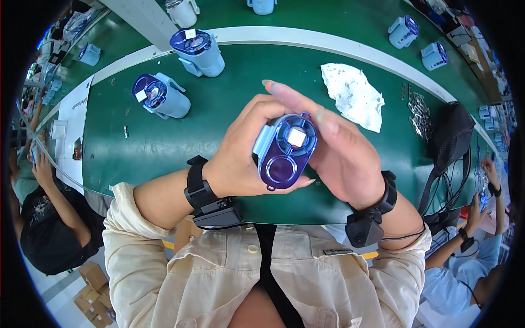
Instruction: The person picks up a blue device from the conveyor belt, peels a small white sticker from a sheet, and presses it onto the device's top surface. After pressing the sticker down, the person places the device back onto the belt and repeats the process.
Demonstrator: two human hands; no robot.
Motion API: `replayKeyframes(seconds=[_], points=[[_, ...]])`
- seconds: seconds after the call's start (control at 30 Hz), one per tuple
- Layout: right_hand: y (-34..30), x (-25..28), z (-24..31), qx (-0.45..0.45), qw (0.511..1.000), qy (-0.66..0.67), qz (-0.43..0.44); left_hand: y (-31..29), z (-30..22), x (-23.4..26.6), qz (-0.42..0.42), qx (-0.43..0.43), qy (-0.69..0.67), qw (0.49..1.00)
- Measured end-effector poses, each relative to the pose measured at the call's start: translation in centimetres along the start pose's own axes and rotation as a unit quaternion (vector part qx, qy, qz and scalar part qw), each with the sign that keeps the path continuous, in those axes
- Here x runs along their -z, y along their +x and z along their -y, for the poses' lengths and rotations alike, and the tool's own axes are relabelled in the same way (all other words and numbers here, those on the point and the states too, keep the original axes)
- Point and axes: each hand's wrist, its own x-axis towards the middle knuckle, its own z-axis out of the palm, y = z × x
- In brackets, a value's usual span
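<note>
My left hand [232,150] is wrapped round a light blue handheld device [287,150], held above the table. Its glossy purple-blue top faces up, with a round grille, a white square sticker on it and a shiny round disc. My right hand [344,156] is beside the device's right side, fingers stretched out and palm turned towards it; whether the palm touches it I cannot tell. Two similar light blue devices stand at the left, one nearer [164,95] and one farther [202,52], each with a white sticker on top.
On the green table [202,120] lie a crumpled white sheet [355,95], a pile of small metal clips [419,115] and a black bag [453,131] with cables. More light blue devices [403,31] stand beyond the pale rail [284,37]. Other people [54,224] work at both sides.
</note>
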Motion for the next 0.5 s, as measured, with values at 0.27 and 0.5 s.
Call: replayKeyframes(seconds=[0.27, 0.5], points=[[-0.1, 0.2, -1.3, 0.075, 0.984, -0.16, -0.011, -0.1, -0.2, 0.1, -0.001, 0.006, 0.008, 1.0], [-0.1, -0.8, -1.9, 0.085, 0.983, -0.147, -0.068, 0.2, -0.5, -0.1, -0.006, 0.02, 0.04, 0.999]])
